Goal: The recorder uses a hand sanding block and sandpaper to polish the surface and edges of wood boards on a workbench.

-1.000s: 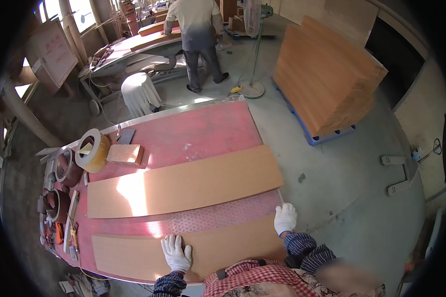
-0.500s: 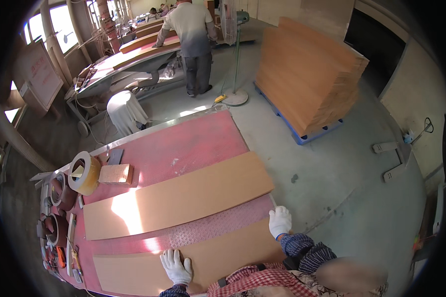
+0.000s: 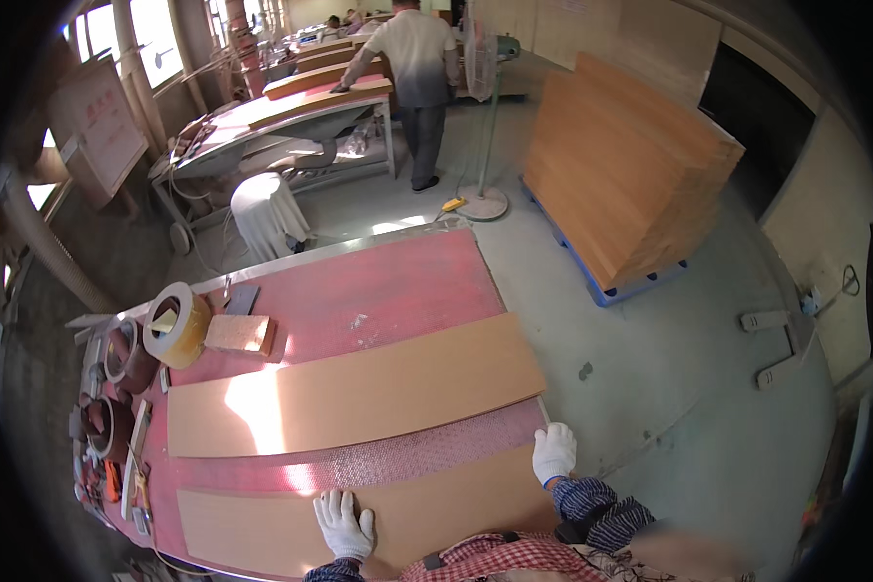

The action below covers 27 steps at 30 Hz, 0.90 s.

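Observation:
A long tan board (image 3: 436,500) lies along the near side of the table, partly hidden by my checked apron at its near edge. My left hand (image 3: 343,526), in a white glove, rests flat on its top with the fingers spread. At the board's right end is my right hand (image 3: 555,453), also gloved, its fingers bent together over the end by the table's edge. A second tan board (image 3: 388,388) lies beyond, parallel to the first, with a sunlit patch on its left part. A strip of pink textured table top (image 3: 398,464) shows between the two boards.
Tape rolls (image 3: 177,325), a block (image 3: 241,333), dark red abrasive rolls (image 3: 116,429) and small tools crowd the table's left side. Beyond stand a cloth-covered stool (image 3: 265,213), a fan (image 3: 482,199), a board stack (image 3: 630,165) on a blue pallet and a co-worker (image 3: 412,58).
My view has shifted slightly, so the background sits farther right and lower. Both hands keep nearly the same places on the near board. The co-worker's legs and arm have changed position a little.

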Tool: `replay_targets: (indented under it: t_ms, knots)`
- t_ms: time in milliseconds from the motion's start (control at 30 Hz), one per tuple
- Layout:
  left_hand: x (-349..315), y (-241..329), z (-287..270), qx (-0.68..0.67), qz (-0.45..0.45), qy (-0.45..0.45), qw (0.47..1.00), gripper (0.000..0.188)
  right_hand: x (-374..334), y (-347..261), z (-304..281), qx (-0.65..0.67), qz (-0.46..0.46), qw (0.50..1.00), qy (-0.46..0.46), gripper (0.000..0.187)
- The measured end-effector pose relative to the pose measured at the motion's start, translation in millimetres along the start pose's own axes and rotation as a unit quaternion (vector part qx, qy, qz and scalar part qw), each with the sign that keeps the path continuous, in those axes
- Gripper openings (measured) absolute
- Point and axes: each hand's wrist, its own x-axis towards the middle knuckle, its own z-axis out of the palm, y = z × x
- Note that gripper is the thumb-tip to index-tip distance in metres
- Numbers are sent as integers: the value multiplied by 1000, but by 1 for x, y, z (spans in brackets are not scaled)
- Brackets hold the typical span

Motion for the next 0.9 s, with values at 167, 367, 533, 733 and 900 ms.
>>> replay_targets:
  t_ms: [167, 367, 533, 733, 900]
  knots:
    - [1, -2, -4, 5, -10, 5, 1000, 55, -1, -2, 5, -7, 9, 999, 38, 31]
    - [-2, -4, -2, -4, -4, 21, 1000, 56, 0, -8, -4, 5, 25, 1000, -8, 35]
    - [-2, 2, -6, -5, -9, 15, 1000, 54, -3, -4, -2, -8, 37, 999, -1, 33]
    - [0, 0, -3, -6, -8, 21, 1000, 56, -1, -6, -3, -13, 36, 999, 2, 33]
    - [-2, -2, -2, 2, -14, 15, 1000, 56, -2, -8, -3, 11, 34, 999, -4, 34]
